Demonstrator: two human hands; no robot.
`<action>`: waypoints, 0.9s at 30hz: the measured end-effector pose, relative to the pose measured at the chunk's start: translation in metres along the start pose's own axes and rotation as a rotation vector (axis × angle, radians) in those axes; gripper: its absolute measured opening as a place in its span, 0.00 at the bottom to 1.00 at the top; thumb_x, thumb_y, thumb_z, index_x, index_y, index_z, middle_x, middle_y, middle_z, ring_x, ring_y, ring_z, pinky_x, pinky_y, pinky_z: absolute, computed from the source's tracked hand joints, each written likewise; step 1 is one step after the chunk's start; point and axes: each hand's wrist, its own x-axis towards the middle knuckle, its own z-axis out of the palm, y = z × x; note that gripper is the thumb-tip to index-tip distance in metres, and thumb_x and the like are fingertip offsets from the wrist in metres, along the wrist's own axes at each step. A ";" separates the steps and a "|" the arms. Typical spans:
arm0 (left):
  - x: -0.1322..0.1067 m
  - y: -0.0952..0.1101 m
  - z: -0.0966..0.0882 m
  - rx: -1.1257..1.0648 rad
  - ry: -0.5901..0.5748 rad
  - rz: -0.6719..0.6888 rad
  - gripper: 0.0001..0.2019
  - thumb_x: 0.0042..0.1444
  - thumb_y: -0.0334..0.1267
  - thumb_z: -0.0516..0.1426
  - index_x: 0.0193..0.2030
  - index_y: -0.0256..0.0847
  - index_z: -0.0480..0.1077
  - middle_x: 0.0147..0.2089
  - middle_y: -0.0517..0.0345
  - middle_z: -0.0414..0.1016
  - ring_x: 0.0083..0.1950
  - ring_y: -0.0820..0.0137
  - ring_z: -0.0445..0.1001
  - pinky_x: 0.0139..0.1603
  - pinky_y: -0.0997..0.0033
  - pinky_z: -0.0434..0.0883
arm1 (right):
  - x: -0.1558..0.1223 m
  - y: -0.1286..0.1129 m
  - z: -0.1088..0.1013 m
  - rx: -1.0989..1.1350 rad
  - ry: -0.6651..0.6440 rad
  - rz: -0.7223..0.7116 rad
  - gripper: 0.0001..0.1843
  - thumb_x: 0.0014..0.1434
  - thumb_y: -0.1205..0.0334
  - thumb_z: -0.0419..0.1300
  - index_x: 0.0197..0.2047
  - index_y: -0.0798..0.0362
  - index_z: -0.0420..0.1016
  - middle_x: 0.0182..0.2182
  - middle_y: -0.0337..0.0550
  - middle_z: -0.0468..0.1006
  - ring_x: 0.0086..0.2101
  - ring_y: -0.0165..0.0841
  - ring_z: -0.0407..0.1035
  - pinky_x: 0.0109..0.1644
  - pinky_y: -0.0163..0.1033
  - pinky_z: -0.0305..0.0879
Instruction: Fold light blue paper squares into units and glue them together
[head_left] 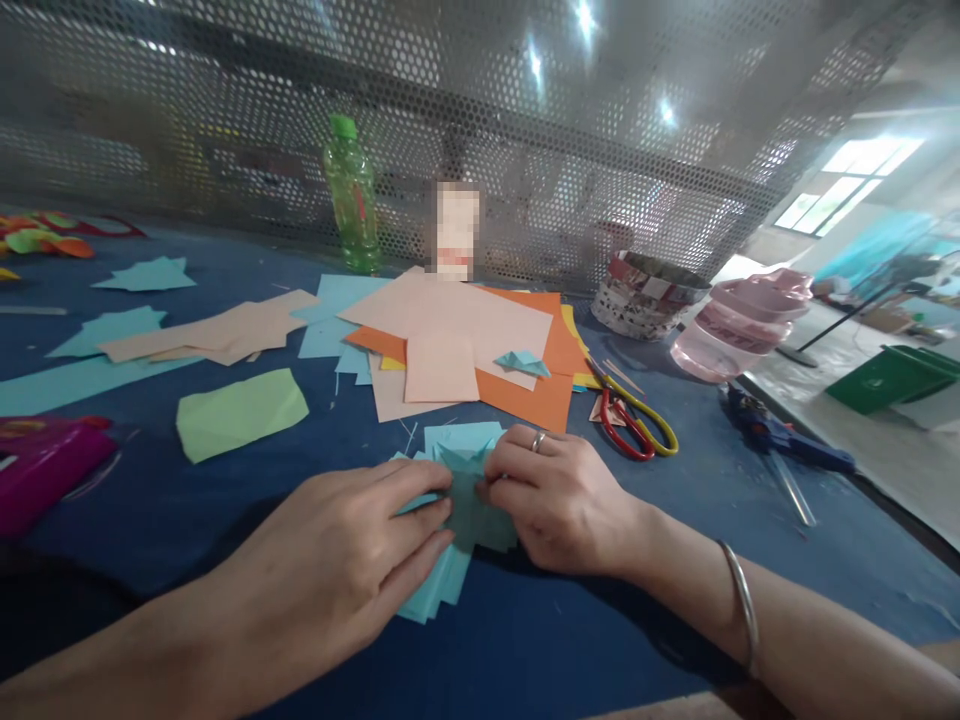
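A small stack of light blue paper squares (466, 505) lies on the blue table (645, 530) in front of me. My left hand (337, 565) rests palm down on its left side, fingers pressing the paper. My right hand (559, 495), with a ring and a bangle, pinches a fold of the top blue sheet at the middle. A tiny folded blue piece (523, 362) sits on the paper pile further back.
Pink, orange and blue sheets (457, 335) lie piled behind. A green sheet (240, 412) lies to the left, scissors (634, 415) and a blue glue gun (780, 440) to the right. A green bottle (351, 195), a woven basket (645, 293) and a pink container (739, 325) stand by the mesh wall.
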 end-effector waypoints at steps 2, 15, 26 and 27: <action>-0.003 -0.001 0.002 -0.014 0.006 -0.019 0.19 0.74 0.34 0.49 0.40 0.39 0.81 0.47 0.51 0.84 0.40 0.65 0.84 0.37 0.66 0.79 | -0.001 0.004 -0.001 0.031 0.033 0.034 0.14 0.63 0.77 0.53 0.35 0.54 0.78 0.36 0.45 0.82 0.37 0.37 0.71 0.35 0.40 0.69; -0.002 0.000 -0.002 0.013 0.013 -0.007 0.19 0.76 0.34 0.47 0.46 0.38 0.80 0.49 0.50 0.84 0.47 0.62 0.84 0.41 0.63 0.81 | 0.001 0.020 -0.003 0.314 -0.127 0.197 0.16 0.59 0.80 0.54 0.46 0.56 0.75 0.48 0.54 0.77 0.49 0.41 0.71 0.54 0.49 0.73; 0.001 -0.004 -0.002 0.124 -0.005 0.007 0.19 0.74 0.33 0.47 0.53 0.32 0.79 0.56 0.43 0.84 0.55 0.56 0.84 0.52 0.56 0.84 | 0.005 0.000 -0.002 0.436 -0.011 0.311 0.06 0.65 0.73 0.60 0.40 0.55 0.77 0.33 0.42 0.81 0.35 0.32 0.73 0.42 0.36 0.68; 0.000 -0.004 -0.002 0.117 0.000 0.008 0.19 0.73 0.33 0.48 0.52 0.33 0.80 0.55 0.43 0.84 0.55 0.57 0.84 0.53 0.57 0.84 | 0.005 -0.002 -0.002 0.457 -0.005 0.314 0.07 0.65 0.74 0.60 0.41 0.55 0.77 0.34 0.43 0.82 0.36 0.32 0.74 0.42 0.35 0.69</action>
